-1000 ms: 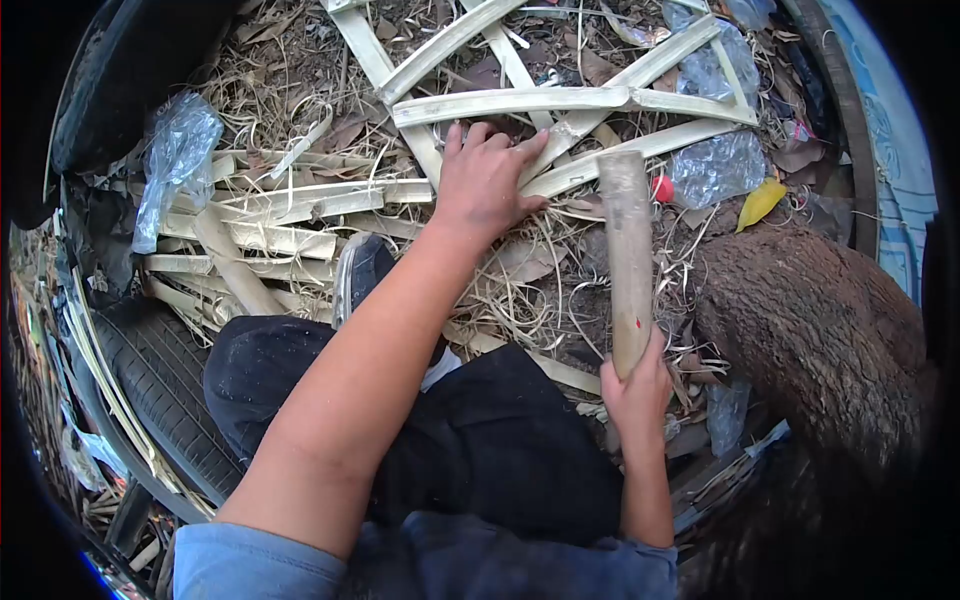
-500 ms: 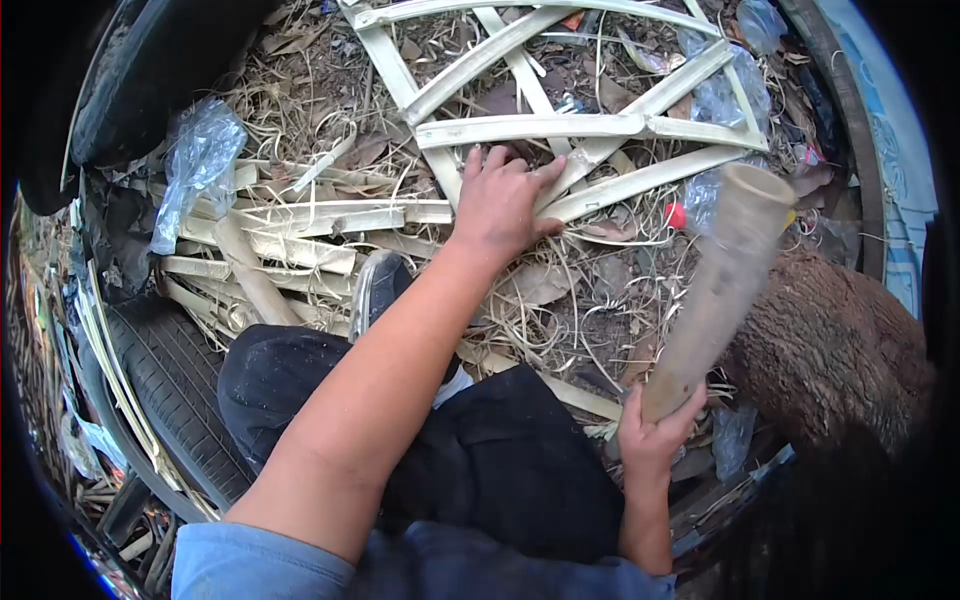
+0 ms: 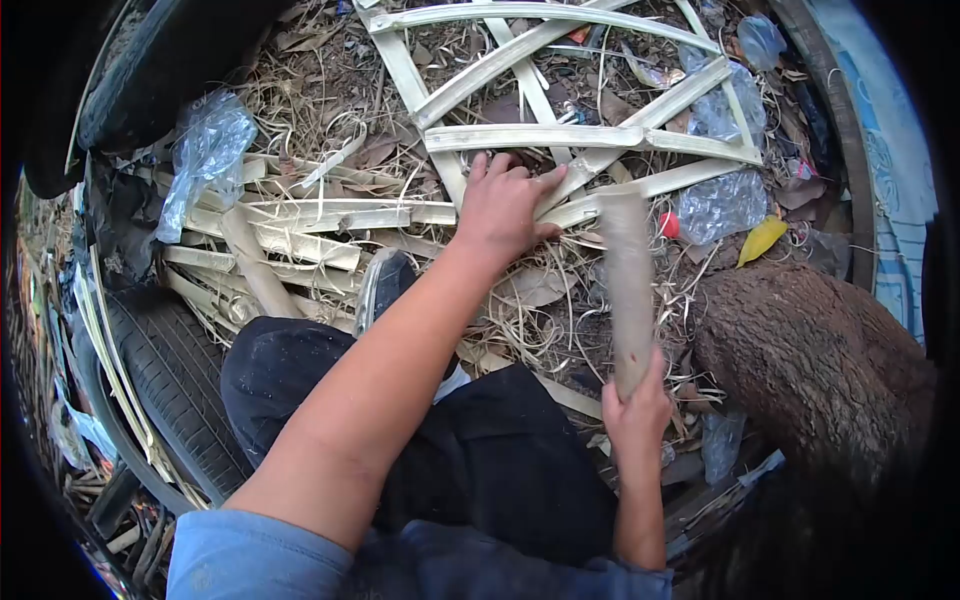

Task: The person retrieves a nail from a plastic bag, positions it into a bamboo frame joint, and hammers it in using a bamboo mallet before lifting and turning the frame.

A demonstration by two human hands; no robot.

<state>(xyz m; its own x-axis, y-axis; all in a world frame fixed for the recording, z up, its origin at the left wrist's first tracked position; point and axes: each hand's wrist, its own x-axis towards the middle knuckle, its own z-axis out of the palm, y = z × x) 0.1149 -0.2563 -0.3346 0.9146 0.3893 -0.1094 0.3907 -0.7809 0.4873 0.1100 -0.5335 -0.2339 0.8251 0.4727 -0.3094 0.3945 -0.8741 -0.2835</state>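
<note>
My right hand (image 3: 637, 412) is wrapped around the lower end of a thick bamboo piece (image 3: 630, 280), held upright and slightly blurred. Its top end overlaps a strip of the woven lattice of split bamboo (image 3: 530, 136) from my viewpoint; whether they touch I cannot tell. On the lattice's near edge lies my left hand (image 3: 497, 208), fingers spread, pressing by a crossing of strips. Left of that hand, loose split bamboo strips (image 3: 310, 250) are piled on the ground, with a rounded bamboo piece (image 3: 255, 262) across them.
A thick tree trunk (image 3: 810, 350) rises at right. Clear plastic bags (image 3: 205, 150) and a red cap (image 3: 669, 225) lie among shavings and dry leaves. A tire (image 3: 165, 380) is at lower left, beside my bent leg and shoe (image 3: 383, 285). A yellow leaf (image 3: 762, 241) lies near the trunk.
My right hand has swung the bamboo piece leftward, from over the trunk to near the lattice's lower edge. My left hand stays on the lattice.
</note>
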